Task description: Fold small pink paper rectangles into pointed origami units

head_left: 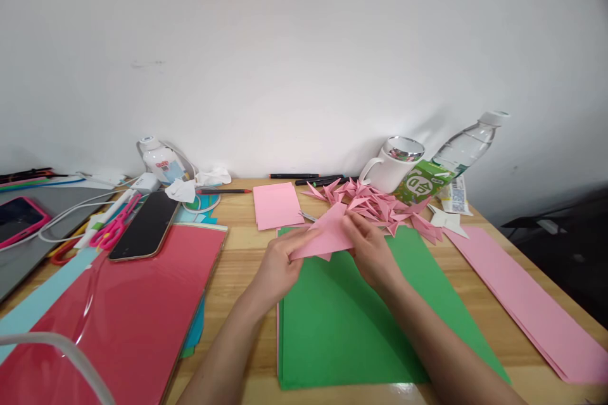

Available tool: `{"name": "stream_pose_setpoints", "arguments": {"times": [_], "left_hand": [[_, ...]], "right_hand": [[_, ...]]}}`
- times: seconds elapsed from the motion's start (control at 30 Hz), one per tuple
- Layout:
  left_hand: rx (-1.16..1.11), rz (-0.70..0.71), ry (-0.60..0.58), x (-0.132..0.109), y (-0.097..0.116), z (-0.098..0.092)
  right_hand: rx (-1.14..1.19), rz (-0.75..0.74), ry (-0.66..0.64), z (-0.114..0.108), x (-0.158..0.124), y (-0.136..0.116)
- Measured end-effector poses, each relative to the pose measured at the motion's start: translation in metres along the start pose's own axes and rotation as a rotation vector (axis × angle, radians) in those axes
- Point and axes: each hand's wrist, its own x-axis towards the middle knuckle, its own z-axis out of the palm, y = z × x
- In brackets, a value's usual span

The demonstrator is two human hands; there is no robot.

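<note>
A folded piece of pink paper (327, 235) is held up between both hands, above the back edge of a green paper stack (351, 323). My left hand (280, 262) grips its left corner, fingers laid along the paper. At the right edge, my right hand (370, 247) pinches it between thumb and fingers. Just behind the hands lies a heap of folded pink paper pieces (370, 205). A pile of pink paper squares (277, 204) sits behind my left hand, and a metal tip, perhaps of scissors (308, 216), shows beside it.
On the right stand a white mug (392, 168), a green carton (420, 182) and a tilted water bottle (468, 145), near pink paper strips (532, 304). To the left lie red paper (128, 316), a phone (145, 228), pink scissors (114, 224) and cables. A wall rises behind.
</note>
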Motion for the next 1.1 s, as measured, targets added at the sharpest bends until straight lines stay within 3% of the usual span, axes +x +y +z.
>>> {"name": "stream_pose_setpoints", "arguments": {"times": [0.1, 0.17, 0.27, 0.37, 0.47, 0.63, 0.87, 0.97, 1.1], "left_hand": [[-0.133, -0.142, -0.109, -0.001, 0.008, 0.000], [-0.340, -0.218, -0.178, -0.001, 0.011, 0.001], [-0.491, -0.297, -0.084, 0.000, 0.011, 0.002], [-0.414, -0.390, 0.019, 0.002, 0.009, 0.002], [-0.427, -0.446, -0.043, 0.003, 0.009, 0.002], [-0.621, -0.428, -0.076, 0.003, 0.010, 0.005], [-0.713, -0.407, 0.096, 0.002, 0.007, 0.007], [-0.740, -0.395, 0.193, 0.004, 0.008, 0.007], [-0.859, -0.352, 0.407, 0.008, 0.011, 0.005]], "right_hand": [[-0.090, -0.009, -0.079, 0.001, -0.002, 0.001], [-0.160, -0.021, -0.057, 0.000, -0.002, 0.003], [-0.244, -0.071, 0.022, 0.001, -0.003, 0.003], [-0.264, -0.190, 0.136, 0.003, -0.006, 0.003], [-0.329, -0.275, 0.167, 0.005, -0.009, 0.002], [-0.477, -0.409, 0.064, 0.008, -0.012, 0.006], [-0.589, -0.494, 0.040, 0.010, -0.014, 0.012], [-0.573, -0.446, 0.011, 0.011, -0.014, 0.012], [-0.469, -0.341, -0.131, 0.012, -0.015, 0.012]]}}
